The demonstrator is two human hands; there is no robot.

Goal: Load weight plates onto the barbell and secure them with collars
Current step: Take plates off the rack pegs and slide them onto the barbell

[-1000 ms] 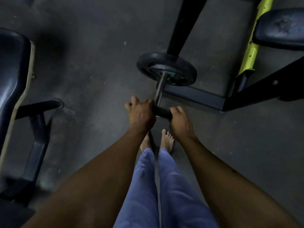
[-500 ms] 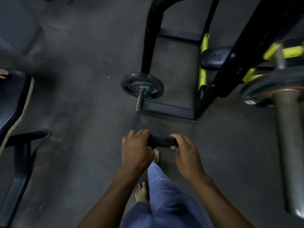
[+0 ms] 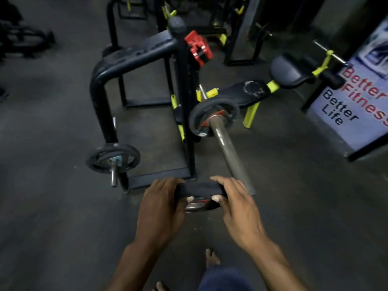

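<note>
I hold a small black weight plate [image 3: 199,191] edge-up between both hands, with a red mark and a steel centre hole showing underneath. My left hand [image 3: 161,208] grips its left side and my right hand [image 3: 237,206] its right side. The plate hangs just below and left of the bare end of the barbell sleeve [image 3: 228,148]. One black plate with a red hub [image 3: 212,118] sits far up that sleeve. A red collar [image 3: 198,48] is clipped on the rack upright [image 3: 185,101].
A second black plate [image 3: 112,157] rests on a low storage peg of the black rack frame [image 3: 105,80]. A bench with a worn black pad and yellow parts [image 3: 252,93] lies beyond. A printed banner [image 3: 357,97] stands at right. My bare feet [image 3: 212,258] are on the dark floor.
I lifted the plate off the low peg and stood up. My view rose from the floor to the rack, and the plate now sits near the barbell sleeve's end.
</note>
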